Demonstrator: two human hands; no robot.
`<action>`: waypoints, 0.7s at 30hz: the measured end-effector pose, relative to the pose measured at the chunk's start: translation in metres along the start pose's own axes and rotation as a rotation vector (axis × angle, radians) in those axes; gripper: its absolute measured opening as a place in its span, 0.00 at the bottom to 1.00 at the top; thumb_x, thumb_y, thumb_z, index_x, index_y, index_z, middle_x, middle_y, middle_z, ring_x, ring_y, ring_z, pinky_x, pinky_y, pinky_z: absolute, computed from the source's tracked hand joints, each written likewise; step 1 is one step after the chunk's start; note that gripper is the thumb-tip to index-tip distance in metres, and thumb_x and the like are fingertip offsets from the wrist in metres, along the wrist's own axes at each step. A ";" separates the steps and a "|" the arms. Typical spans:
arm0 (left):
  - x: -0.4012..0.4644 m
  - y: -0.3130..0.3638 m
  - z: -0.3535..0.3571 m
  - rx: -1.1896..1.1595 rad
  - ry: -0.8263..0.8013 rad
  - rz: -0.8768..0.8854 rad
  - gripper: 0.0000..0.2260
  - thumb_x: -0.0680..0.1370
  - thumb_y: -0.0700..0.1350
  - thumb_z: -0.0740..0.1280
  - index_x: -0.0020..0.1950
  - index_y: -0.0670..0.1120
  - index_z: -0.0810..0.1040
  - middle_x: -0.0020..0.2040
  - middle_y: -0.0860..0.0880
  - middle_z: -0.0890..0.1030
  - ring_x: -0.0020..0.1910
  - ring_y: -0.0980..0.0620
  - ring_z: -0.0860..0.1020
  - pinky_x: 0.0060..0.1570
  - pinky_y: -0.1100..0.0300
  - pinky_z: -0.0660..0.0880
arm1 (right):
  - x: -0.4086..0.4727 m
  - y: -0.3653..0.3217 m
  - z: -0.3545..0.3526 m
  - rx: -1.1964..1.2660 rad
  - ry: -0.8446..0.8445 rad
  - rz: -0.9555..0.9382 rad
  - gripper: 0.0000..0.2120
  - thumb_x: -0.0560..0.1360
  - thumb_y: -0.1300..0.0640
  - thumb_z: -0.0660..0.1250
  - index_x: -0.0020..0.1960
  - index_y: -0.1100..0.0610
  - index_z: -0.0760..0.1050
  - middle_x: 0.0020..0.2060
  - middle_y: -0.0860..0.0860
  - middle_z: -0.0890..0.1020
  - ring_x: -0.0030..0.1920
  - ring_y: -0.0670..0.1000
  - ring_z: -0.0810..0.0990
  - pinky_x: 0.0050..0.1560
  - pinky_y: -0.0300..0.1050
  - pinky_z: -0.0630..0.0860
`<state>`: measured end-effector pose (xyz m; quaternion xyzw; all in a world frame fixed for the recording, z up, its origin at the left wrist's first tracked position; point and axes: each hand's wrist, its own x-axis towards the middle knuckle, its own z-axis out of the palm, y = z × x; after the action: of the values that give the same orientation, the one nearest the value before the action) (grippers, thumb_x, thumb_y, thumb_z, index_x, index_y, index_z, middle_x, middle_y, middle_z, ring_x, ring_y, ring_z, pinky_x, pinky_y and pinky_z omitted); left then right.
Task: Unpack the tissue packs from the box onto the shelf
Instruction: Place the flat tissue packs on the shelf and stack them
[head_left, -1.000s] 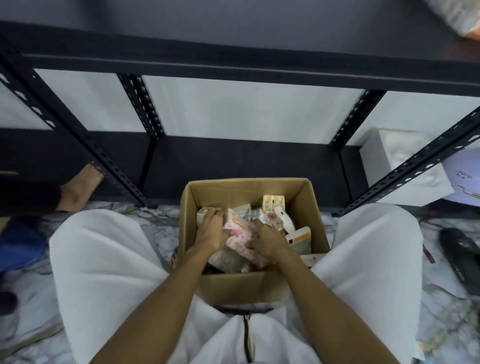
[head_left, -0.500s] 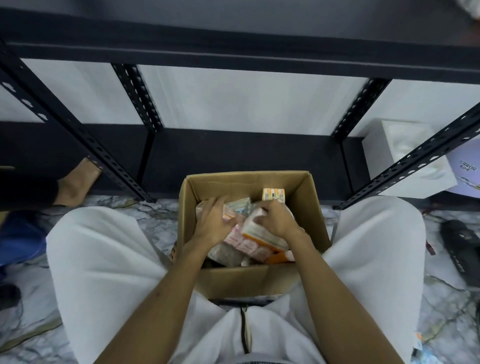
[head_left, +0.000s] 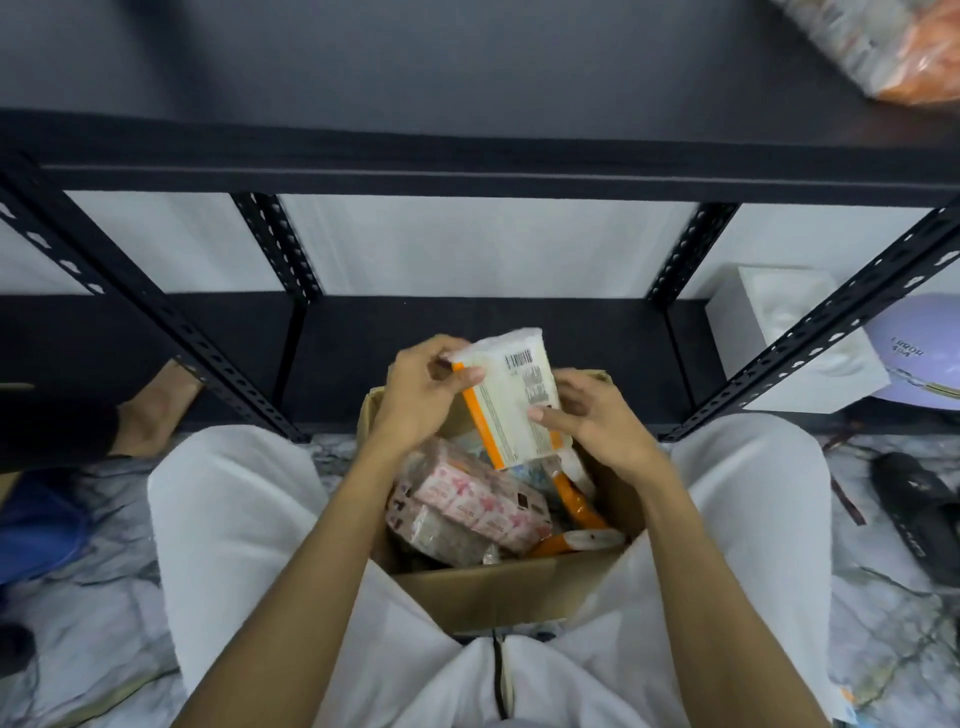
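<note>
- Left hand (head_left: 421, 400): I see the thumb and fingers pinching the upper left corner of a tissue pack (head_left: 511, 400), thumb on the printed face, fingertips over the top edge.
- Right hand (head_left: 597, 421): I see the thumb pressed on the pack's right edge with the fingers curled behind it, so both hands grasp the same pack.
- Tissue pack: white wrapper with an orange strip along its left side and a barcode near the top. It is held tilted, above the open cardboard box (head_left: 498, 587), with its lower end just over the contents.
- Box: it stands on the floor between my knees in white trousers (head_left: 234, 545). Inside lie pink-patterned packs (head_left: 472, 501) at the left and orange-and-white packs (head_left: 579, 525) at the right.
- Shelf (head_left: 467, 166): black metal rack directly beyond the box. Its lower board (head_left: 467, 338) sits behind the held pack.
- Right of the rack: a white box (head_left: 789, 332) on the lower board, and a lilac object (head_left: 914, 358) beside it.
- Upper board, far right: a wrapped orange-and-white bundle (head_left: 883, 47).
</note>
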<state>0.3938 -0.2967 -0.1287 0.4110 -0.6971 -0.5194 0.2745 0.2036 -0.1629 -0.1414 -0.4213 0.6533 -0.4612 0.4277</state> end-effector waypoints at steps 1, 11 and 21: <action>0.004 0.017 -0.008 -0.047 0.010 0.014 0.08 0.75 0.38 0.76 0.52 0.47 0.83 0.48 0.50 0.86 0.49 0.50 0.84 0.54 0.50 0.82 | -0.003 -0.008 -0.004 -0.001 0.007 -0.001 0.15 0.76 0.60 0.74 0.62 0.60 0.79 0.55 0.50 0.86 0.56 0.48 0.84 0.57 0.50 0.82; 0.032 0.200 -0.086 0.311 0.213 0.561 0.16 0.81 0.52 0.70 0.68 0.54 0.77 0.64 0.57 0.79 0.64 0.57 0.76 0.65 0.58 0.72 | -0.019 -0.199 -0.048 -0.056 0.272 -0.494 0.12 0.77 0.59 0.72 0.60 0.52 0.81 0.53 0.44 0.86 0.54 0.46 0.84 0.50 0.40 0.81; 0.108 0.258 -0.103 0.182 0.063 0.406 0.24 0.84 0.65 0.52 0.63 0.53 0.82 0.61 0.58 0.82 0.63 0.63 0.76 0.66 0.61 0.69 | 0.076 -0.259 -0.091 -0.573 0.448 -0.650 0.13 0.79 0.56 0.70 0.63 0.49 0.80 0.53 0.43 0.84 0.51 0.49 0.82 0.52 0.55 0.80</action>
<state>0.3480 -0.4093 0.1438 0.3013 -0.8006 -0.3752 0.3571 0.1364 -0.2695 0.1136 -0.5948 0.6647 -0.4516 -0.0226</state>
